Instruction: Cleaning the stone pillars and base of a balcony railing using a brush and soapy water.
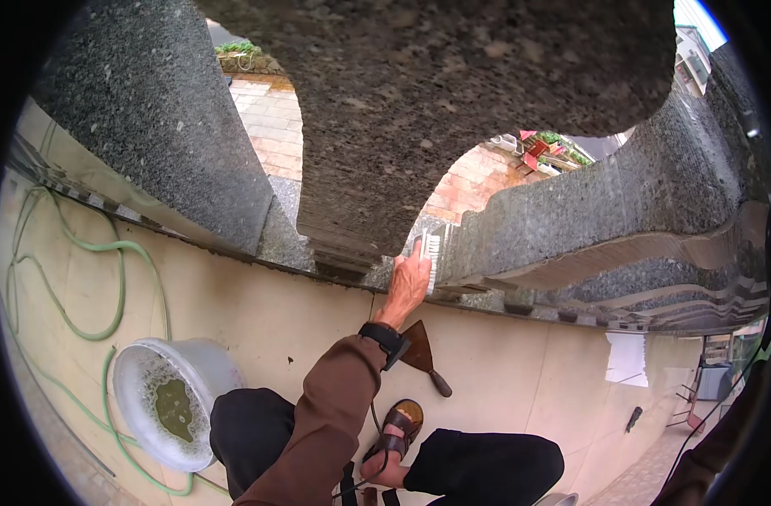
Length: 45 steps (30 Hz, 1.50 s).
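Note:
My left hand (409, 281), with a black band on the wrist, holds a brush with white bristles (433, 253). The bristles face right, at the base of a gap between dark speckled stone balusters (366, 145). Fingers and the brush handle partly hide each other. Next to the brush, on the right, is a curved grey stone piece (568, 209). A broad triangular scraper (421, 351) with a dark handle lies on the floor below my wrist. My right hand is out of view; only a brown sleeve (708, 443) shows at the right edge.
A translucent bucket (227, 367) of foamy, murky water stands left of my knee. A green hose (121, 291) loops over the tiled floor (486, 360) around it. My sandalled foot (403, 427) is near the scraper. A small dark object (634, 419) lies farther right.

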Motion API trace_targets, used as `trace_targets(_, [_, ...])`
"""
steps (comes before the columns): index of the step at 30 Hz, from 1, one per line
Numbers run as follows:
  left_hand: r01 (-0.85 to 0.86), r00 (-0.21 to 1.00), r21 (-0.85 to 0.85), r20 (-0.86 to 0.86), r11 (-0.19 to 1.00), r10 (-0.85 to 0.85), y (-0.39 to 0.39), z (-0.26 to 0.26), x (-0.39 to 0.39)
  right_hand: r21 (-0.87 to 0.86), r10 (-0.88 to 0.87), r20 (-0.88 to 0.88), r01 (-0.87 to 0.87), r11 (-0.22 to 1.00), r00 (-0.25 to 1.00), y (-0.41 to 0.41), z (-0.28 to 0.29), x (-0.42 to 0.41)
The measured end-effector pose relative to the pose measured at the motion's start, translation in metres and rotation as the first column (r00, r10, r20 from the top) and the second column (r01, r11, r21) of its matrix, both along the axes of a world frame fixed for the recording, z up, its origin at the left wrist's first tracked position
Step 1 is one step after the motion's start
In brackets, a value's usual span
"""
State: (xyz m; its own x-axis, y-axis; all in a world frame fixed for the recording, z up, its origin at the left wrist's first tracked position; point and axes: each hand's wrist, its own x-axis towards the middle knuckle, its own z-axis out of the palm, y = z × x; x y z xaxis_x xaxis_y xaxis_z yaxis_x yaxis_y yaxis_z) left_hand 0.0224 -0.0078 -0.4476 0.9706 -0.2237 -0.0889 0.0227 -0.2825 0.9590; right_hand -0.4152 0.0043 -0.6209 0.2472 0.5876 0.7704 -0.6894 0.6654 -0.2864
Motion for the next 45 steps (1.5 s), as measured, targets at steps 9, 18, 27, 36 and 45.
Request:
trace_targets(9, [-0.046, 0.94, 0.297, 0.335, 0.954, -0.059, 0.001, -0.048, 0.041, 0.022, 0.043, -0.006, -0.043, 0.999, 0.999, 0.007, -0.003, -0.001])
trace_targets(18, [0.024, 0.998, 0.107, -0.065, 0.994, -0.017, 0.005, -0.022, -0.046, 0.011, 0.006, -0.03, -0.006, 1.0, 1.0, 0.0, -0.004, -0.003])
trace_targets(27, [-0.027, 0.979, 0.319, 0.201, 0.947, -0.04, -0.016, -0.065, 0.063, 0.022, 0.059, -0.003, -0.058, 0.998, 0.998, 0.007, -0.006, -0.002])
trace_targets(36, [0.072, 0.997, 0.176, -0.031, 0.982, -0.067, 0.008, -0.008, -0.029, 0.015, -0.018, -0.007, 0.018, 1.0, 1.0, 0.012, -0.016, 0.0])
trace_targets(45, [0.035, 0.973, 0.489, 0.183, 0.871, -0.142, -0.005, -0.073, 0.084, 0.026, 0.023, -0.003, -0.023, 0.999, 1.0, 0.021, -0.008, 0.0])
